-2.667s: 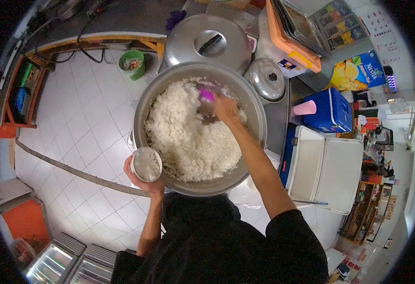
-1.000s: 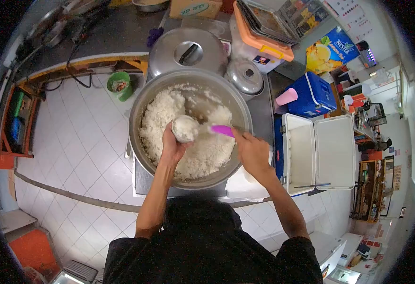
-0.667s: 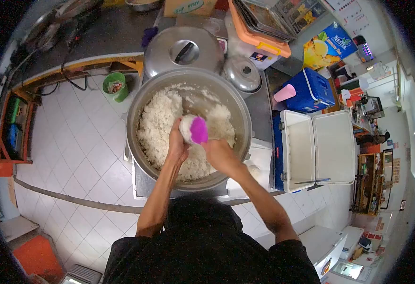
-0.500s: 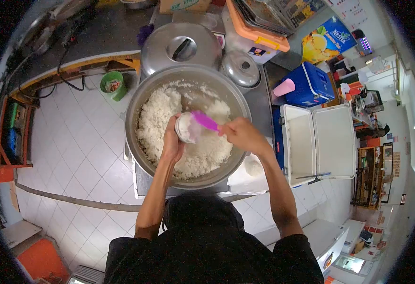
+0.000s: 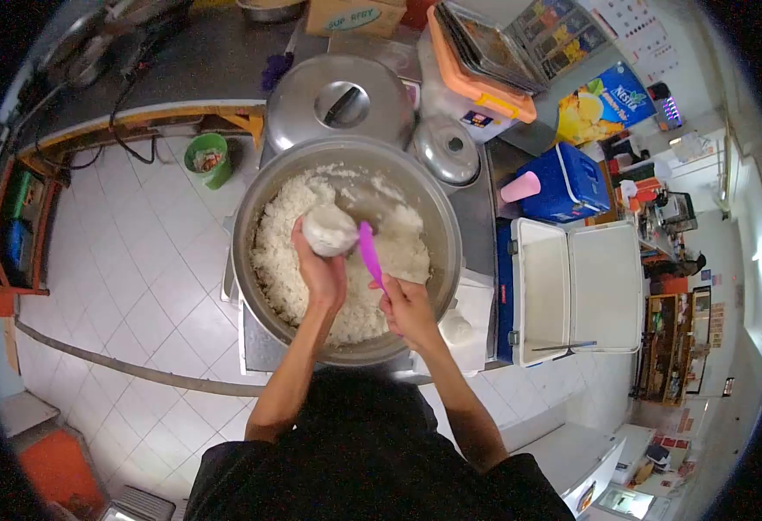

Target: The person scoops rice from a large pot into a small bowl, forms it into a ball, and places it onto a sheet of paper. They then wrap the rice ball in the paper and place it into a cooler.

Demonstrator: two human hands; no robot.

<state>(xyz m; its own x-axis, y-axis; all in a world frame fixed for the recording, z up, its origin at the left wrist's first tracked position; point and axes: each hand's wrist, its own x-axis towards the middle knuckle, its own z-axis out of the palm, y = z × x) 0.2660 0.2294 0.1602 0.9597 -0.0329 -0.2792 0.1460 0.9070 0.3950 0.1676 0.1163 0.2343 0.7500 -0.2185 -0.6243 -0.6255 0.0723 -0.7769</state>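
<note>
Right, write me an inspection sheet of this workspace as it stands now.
Surface: steel counter, mostly taken up by the big pot of cooked rice.
Job's things: small bowl held over the rice; pink spatula right beside it.
Clutter: large lid, small lid and orange crate of trays behind the pot.
Hands: left hand shut on the small bowl; right hand shut on the pink spatula.
Cables: black cables hang off the far dark counter, apart from the pot.
Surroundings: white tiled floor, green bucket, blue cooler with a pink cup, open white cooler.
</note>
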